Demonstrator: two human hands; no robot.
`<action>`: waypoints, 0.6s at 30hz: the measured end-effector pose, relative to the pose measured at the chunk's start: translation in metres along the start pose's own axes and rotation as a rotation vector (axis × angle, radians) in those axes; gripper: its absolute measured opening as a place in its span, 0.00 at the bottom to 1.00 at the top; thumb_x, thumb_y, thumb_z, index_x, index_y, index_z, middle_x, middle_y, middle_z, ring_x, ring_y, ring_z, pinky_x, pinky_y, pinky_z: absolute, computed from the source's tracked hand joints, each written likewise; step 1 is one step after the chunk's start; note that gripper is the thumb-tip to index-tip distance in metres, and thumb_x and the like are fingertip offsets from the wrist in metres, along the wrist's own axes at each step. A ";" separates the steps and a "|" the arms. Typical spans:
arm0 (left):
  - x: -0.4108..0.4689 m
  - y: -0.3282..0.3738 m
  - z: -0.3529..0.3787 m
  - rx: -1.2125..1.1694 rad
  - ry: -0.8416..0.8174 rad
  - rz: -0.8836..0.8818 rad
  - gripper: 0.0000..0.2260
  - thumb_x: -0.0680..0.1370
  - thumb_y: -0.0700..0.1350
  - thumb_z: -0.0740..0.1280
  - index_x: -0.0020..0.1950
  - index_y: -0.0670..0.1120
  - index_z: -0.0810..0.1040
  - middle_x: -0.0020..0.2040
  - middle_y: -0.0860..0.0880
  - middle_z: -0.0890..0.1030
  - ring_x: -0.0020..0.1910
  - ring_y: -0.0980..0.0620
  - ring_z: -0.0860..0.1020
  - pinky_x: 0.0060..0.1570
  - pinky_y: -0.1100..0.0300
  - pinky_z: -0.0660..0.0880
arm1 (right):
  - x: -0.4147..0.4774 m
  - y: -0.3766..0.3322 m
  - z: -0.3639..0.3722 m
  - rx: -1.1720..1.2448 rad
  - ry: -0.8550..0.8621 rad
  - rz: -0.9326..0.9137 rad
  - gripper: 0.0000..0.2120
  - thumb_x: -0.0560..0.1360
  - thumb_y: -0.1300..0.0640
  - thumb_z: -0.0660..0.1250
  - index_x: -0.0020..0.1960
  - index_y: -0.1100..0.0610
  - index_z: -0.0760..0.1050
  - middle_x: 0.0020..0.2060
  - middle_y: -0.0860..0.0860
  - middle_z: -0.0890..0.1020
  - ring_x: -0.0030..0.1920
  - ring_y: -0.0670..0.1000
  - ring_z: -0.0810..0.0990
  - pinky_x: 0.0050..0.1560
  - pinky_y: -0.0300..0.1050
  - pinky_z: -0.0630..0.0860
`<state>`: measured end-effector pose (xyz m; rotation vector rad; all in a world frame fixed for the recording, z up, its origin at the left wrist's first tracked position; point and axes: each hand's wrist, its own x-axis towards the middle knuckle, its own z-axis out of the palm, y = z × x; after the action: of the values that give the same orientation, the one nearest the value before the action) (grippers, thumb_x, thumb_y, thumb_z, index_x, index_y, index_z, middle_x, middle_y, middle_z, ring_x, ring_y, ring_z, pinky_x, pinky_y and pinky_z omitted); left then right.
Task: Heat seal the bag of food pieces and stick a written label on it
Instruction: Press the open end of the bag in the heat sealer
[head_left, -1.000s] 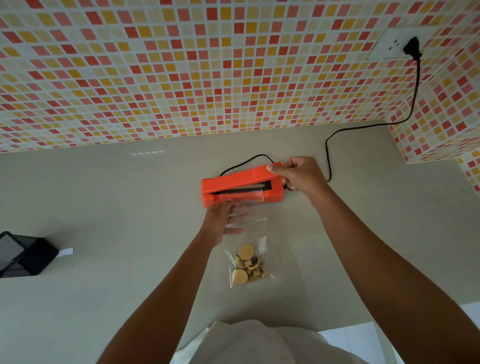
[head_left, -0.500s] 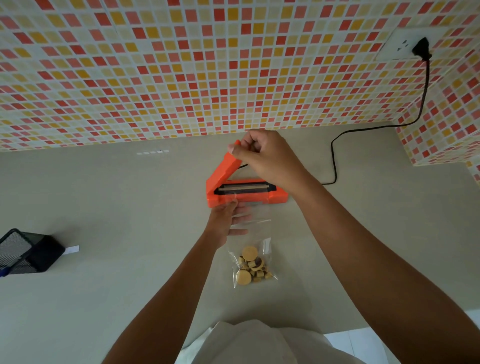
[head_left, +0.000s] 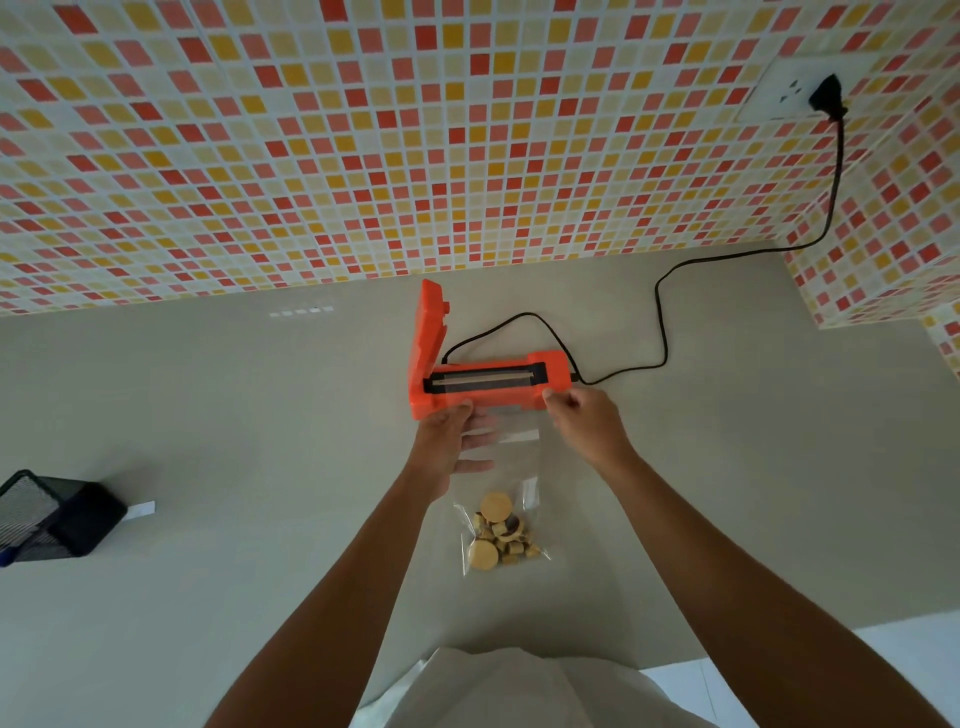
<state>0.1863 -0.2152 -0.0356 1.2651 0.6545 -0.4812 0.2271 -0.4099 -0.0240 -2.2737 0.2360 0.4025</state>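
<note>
One clear bag (head_left: 501, 499) lies flat on the grey tabletop (head_left: 208, 415), right in front of the person. Its bottom holds a small pile of round food pieces (head_left: 501, 538). The top edge of the bag sits just at the front of one orange heat sealer (head_left: 488, 384), whose lid stands up on the left. The left hand (head_left: 449, 441) lies flat and loose on the bag. The right hand (head_left: 589, 421) pinches the bag's top corner. One black cord (head_left: 662, 338) runs to a wall socket (head_left: 795, 88). One black mesh holder (head_left: 57, 514) sits far left, with lots of bare tabletop between.
</note>
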 end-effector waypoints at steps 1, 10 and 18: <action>0.000 0.001 0.000 0.001 0.001 0.002 0.16 0.83 0.52 0.59 0.57 0.42 0.78 0.54 0.44 0.85 0.52 0.45 0.84 0.43 0.44 0.83 | -0.003 0.006 0.003 0.009 -0.009 0.017 0.24 0.79 0.45 0.63 0.38 0.65 0.77 0.33 0.59 0.81 0.35 0.57 0.79 0.38 0.49 0.73; -0.004 0.010 0.000 -0.020 0.000 0.023 0.15 0.84 0.51 0.58 0.57 0.43 0.79 0.55 0.44 0.84 0.51 0.46 0.85 0.44 0.44 0.82 | -0.009 -0.014 0.008 0.351 -0.149 0.095 0.12 0.78 0.54 0.68 0.46 0.63 0.82 0.28 0.43 0.75 0.24 0.39 0.71 0.33 0.36 0.65; -0.005 0.018 0.004 -0.070 -0.012 0.036 0.14 0.84 0.50 0.58 0.56 0.43 0.79 0.54 0.44 0.85 0.52 0.46 0.85 0.46 0.45 0.82 | -0.004 -0.026 0.004 0.429 -0.120 0.047 0.07 0.78 0.59 0.69 0.51 0.60 0.83 0.29 0.43 0.77 0.23 0.36 0.72 0.30 0.30 0.65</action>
<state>0.1950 -0.2148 -0.0187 1.2050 0.6326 -0.4324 0.2303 -0.3893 -0.0074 -1.8206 0.2849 0.4623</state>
